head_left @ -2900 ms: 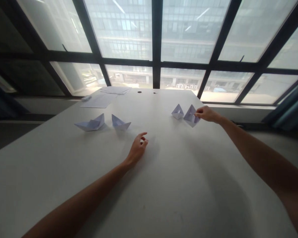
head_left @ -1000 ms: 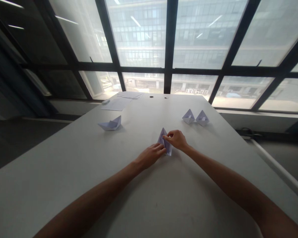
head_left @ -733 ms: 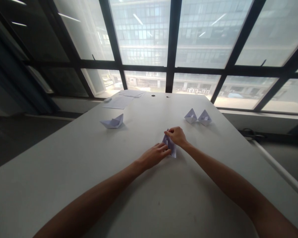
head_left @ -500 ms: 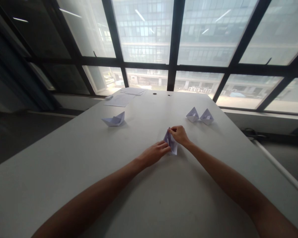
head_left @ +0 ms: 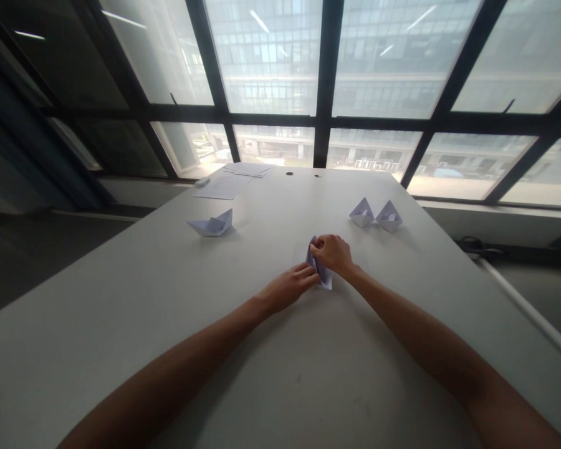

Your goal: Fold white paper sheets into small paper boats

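Observation:
A white folded paper boat (head_left: 326, 277) stands on the table between my two hands, partly covered by them. My left hand (head_left: 295, 282) grips its near left side, fingers bent over the edge. At the boat's far end, my right hand (head_left: 333, 252) pinches the paper between thumb and fingers. Another paper boat (head_left: 211, 224) rests to the left, its pointed end raised. Beyond my right hand stand two more, a left one (head_left: 361, 214) and a right one (head_left: 389, 217), side by side.
The white table (head_left: 271, 374) runs toward a wall of dark-framed windows (head_left: 374, 56). Flat paper sheets (head_left: 224, 186) lie at its far left, with a small white object (head_left: 202, 182) beside them. A cable hole (head_left: 289, 173) is near the far edge.
My right hand has shifted slightly left along the boat's far end and its fingers have curled in more. The left hand keeps its hold. The whole view has moved a little.

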`<state>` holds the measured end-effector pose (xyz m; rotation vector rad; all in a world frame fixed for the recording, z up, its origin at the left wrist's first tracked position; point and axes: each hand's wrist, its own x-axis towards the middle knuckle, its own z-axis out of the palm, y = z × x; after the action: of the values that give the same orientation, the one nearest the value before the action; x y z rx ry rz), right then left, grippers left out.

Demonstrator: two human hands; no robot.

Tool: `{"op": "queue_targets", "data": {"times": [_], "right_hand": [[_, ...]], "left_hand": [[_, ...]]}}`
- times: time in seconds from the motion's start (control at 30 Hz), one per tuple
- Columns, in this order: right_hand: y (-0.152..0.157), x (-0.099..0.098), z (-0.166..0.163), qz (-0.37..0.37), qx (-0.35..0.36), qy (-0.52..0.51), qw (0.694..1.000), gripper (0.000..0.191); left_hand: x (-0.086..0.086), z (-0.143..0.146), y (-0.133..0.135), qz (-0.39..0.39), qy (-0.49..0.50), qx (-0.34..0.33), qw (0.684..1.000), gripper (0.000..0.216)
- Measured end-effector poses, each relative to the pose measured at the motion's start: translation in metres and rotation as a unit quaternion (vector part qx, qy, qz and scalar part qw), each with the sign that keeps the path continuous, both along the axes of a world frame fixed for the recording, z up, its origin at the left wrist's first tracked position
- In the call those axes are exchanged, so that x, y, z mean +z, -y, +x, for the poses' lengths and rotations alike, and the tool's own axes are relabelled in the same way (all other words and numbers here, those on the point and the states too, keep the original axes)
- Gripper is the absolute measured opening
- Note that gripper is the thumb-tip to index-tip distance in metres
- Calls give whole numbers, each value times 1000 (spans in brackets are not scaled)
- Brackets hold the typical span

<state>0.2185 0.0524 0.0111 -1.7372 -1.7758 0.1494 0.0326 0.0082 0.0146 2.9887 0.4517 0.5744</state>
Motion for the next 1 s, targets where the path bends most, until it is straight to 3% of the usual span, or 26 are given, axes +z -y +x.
{"op": "queue_targets", "data": {"times": [0.1, 0.17, 0.23, 0.3, 0.37, 0.4, 0.63, 0.87, 1.0], "right_hand": [[-4, -2, -1, 18, 19, -69, 997, 15], [-7, -1, 1, 20, 59, -175, 983, 14], [-11, 3, 7, -4, 102, -319, 942, 13], [-15, 9, 16, -55, 126, -455, 880, 12], [-18, 15, 28, -105, 131, -527, 833, 16], [-19, 17, 34, -120, 130, -538, 824, 17], [-30, 9, 66, -152, 79, -472, 865, 20], [-35, -20, 63, -83, -36, -324, 942, 12], [-37, -27, 57, -52, -78, -241, 966, 8]], "left_hand": [[0, 0, 0, 8, -3, 5, 1000, 29], [0, -2, -1, 18, -1, 10, 1000, 28], [-1, -5, -3, 32, 4, 17, 999, 26], [-2, -9, -5, 47, 4, 26, 999, 24], [-4, -12, -8, 58, 6, 39, 998, 23], [-4, -13, -9, 61, 8, 44, 997, 23], [-3, -10, -8, 44, 3, 77, 996, 22], [1, -18, -7, -47, 20, 141, 989, 27], [-6, -19, -9, -114, 50, 176, 976, 22]]}}
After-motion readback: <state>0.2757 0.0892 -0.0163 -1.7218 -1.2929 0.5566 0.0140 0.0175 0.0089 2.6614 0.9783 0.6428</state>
